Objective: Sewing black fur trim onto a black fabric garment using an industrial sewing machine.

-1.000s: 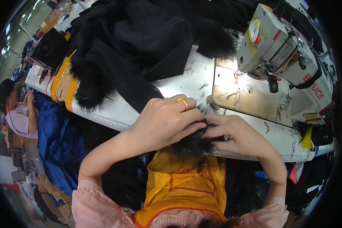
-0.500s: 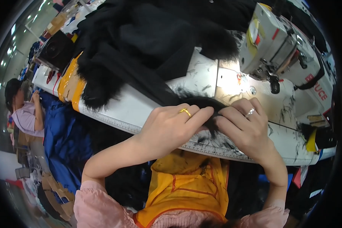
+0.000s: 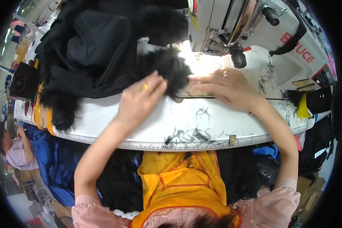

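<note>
A black garment (image 3: 98, 53) with shaggy fur trim (image 3: 173, 70) lies bunched on the white sewing table (image 3: 114, 114). My left hand (image 3: 140, 97), a gold ring on one finger, is closed on the garment by the fur; its fingertips are partly lost in the black pile. To the right, my right hand (image 3: 228, 87) reaches flat across the table with fingers stretched, touching or very near the fur's right edge. This hand is somewhat blurred. Just beyond it stands the white sewing machine (image 3: 250, 22), its lit needle area left of the hand's far side.
Loose black fur strands (image 3: 190, 136) litter the table near its measuring tape edge (image 3: 148, 145). A black speaker (image 3: 23, 80) stands at the far left, beside yellow tape (image 3: 43, 114). Blue fabric (image 3: 53, 163) hangs below, near another person (image 3: 17, 148). A yellow-and-black item (image 3: 303, 106) sits right.
Both hands have moved away from the table's front edge, carrying the furry part toward the machine. My right hand has let go and straightened its fingers. The view has shifted too.
</note>
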`<action>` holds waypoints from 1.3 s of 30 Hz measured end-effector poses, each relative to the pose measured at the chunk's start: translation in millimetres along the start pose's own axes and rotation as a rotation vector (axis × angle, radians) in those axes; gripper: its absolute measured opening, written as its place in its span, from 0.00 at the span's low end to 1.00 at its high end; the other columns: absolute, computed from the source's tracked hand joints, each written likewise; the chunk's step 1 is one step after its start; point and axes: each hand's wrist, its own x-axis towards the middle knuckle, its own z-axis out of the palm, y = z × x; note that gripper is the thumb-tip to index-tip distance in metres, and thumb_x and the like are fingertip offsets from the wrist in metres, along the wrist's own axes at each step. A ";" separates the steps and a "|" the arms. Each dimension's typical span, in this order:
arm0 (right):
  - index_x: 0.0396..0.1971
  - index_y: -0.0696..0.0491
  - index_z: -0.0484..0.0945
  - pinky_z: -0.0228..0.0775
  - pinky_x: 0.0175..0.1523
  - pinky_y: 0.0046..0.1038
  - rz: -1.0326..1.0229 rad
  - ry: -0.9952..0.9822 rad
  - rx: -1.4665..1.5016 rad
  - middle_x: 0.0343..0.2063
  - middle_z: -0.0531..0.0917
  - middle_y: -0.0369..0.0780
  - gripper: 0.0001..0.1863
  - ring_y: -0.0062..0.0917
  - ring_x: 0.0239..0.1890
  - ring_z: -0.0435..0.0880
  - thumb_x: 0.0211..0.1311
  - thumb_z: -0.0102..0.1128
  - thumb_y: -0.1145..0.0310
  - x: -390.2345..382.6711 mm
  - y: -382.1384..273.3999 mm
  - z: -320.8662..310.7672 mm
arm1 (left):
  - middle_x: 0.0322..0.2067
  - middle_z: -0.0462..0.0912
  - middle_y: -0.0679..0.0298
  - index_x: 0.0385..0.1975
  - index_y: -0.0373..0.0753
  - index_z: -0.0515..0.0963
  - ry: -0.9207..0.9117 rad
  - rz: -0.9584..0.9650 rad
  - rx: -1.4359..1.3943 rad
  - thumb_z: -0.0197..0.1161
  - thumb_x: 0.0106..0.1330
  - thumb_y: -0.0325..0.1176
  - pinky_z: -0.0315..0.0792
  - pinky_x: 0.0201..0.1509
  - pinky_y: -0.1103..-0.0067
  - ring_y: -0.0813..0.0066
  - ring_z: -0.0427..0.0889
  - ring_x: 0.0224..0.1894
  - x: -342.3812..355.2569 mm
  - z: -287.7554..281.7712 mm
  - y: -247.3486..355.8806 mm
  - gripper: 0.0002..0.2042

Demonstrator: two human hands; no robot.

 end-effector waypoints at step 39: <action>0.38 0.46 0.78 0.75 0.32 0.24 -0.039 0.140 -0.407 0.28 0.79 0.35 0.12 0.23 0.31 0.81 0.51 0.57 0.69 -1.0 26.6 11.5 | 0.33 0.78 0.68 0.38 0.38 0.80 0.083 0.302 0.071 0.61 0.48 0.29 0.75 0.41 0.84 0.76 0.80 0.41 56.4 47.2 -6.9 0.15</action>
